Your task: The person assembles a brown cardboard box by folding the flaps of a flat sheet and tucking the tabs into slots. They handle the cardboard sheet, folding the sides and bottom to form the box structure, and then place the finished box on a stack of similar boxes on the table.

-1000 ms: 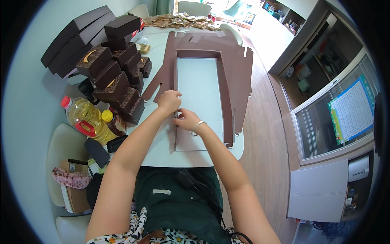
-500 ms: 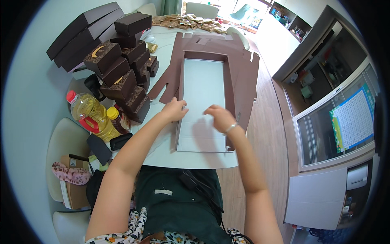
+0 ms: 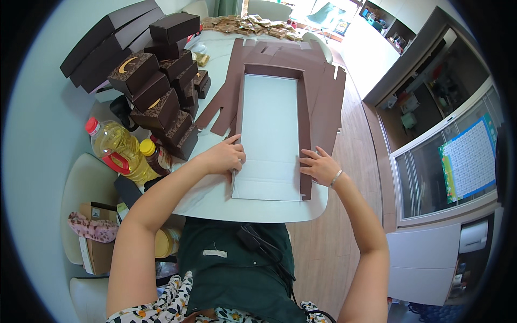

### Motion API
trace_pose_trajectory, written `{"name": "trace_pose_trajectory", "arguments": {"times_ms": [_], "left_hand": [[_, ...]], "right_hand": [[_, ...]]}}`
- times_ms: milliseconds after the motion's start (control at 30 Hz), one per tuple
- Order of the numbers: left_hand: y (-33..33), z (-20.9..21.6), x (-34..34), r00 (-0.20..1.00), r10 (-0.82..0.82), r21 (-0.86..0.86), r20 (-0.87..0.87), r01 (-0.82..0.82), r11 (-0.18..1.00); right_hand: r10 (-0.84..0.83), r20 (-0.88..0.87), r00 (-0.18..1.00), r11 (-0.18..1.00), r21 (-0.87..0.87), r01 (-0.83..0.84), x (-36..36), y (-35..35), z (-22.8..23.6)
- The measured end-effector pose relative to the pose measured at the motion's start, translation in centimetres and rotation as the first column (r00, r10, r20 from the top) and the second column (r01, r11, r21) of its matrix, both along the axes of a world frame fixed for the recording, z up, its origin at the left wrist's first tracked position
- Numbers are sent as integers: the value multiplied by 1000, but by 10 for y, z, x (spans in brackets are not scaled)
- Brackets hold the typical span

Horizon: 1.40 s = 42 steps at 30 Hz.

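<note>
A long, partly folded cardboard box (image 3: 269, 124), brown with a pale inside, lies lengthwise on the table. Its far end and both long sides stand up, while the near end is flat and lacks a raised wall. My left hand (image 3: 226, 155) is closed over the left side wall, fingers curled at its edge and thumb outside. On the right, my right hand (image 3: 321, 166) rests against the other side wall (image 3: 305, 116) with fingers spread and stretched inward. Beneath and beyond the box lie flat brown cardboard blanks (image 3: 326, 89) with cut slots and tabs.
Dark boxes (image 3: 164, 110) are stacked along the table's left side. An oil bottle (image 3: 116, 148) and a yellow-capped jar (image 3: 156, 156) stand nearer me. Small golden packets (image 3: 253, 26) cover the far end. The white table (image 3: 258, 211) has a rounded near edge.
My right hand has moved from above the box's middle out to its right side wall, and its fingers have spread. My left hand has slid slightly nearer along the left wall.
</note>
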State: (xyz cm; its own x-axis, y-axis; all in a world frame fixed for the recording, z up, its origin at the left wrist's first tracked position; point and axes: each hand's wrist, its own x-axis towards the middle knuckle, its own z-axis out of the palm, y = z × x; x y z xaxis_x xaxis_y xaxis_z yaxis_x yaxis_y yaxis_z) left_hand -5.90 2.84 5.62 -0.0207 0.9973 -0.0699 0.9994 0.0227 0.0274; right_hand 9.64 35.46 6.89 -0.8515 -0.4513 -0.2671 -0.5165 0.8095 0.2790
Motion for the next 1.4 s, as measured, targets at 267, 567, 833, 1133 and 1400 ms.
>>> {"name": "trace_pose_trajectory", "arguments": {"times_ms": [267,567,833,1133,1400], "left_hand": [[-9,-9,-13,994,-112,111,-6,112,987],[10,-3,-28,953,-275,-133,-126,258,957],[5,-12,-33,924,-315,-79,-218,305,949],[4,-18,-33,890,-343,-33,-299,349,936],[-5,-13,-43,901,-355,-51,-248,354,934]], "right_hand": [[53,10,999,997,-58,-52,0,7,-2],[-36,122,992,998,49,30,-18,-12,5],[-77,48,996,995,60,74,-14,3,-5],[-290,29,956,780,-572,254,-30,-156,-68],[-400,-84,913,806,-507,306,-26,-190,-89]]}}
